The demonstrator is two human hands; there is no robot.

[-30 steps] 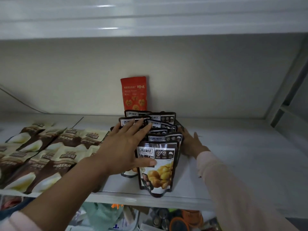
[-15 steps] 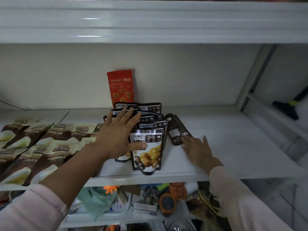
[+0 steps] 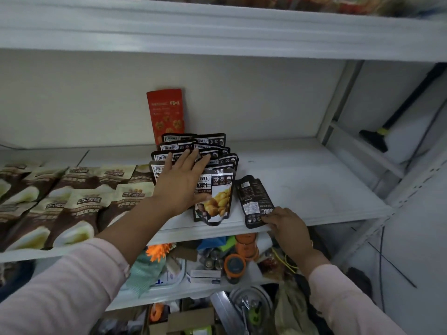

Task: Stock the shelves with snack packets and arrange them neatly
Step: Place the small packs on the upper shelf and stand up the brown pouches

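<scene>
A row of upright black chestnut packets (image 3: pixel 217 197) stands in the middle of the white shelf (image 3: pixel 314 189). My left hand (image 3: pixel 180 182) lies flat against their fronts with straight fingers. One black packet (image 3: pixel 254 200) lies back side up at the shelf's front edge, to the right of the row. My right hand (image 3: pixel 287 223) pinches its near corner. A red packet (image 3: pixel 167 114) leans on the back wall behind the row. Brown and cream packets (image 3: pixel 72 201) lie flat in overlapping rows on the left.
The shelf's right half is bare up to a metal upright (image 3: pixel 336 102). Another shelf (image 3: pixel 217 32) hangs close above. Below is a cluttered shelf with orange-lidded jars (image 3: pixel 234 264) and boxes. A dark broom (image 3: pixel 377 139) leans at the far right.
My right hand has come out from behind the row, dragging one black packet forward to the shelf's front edge. My left hand has stayed on the row.
</scene>
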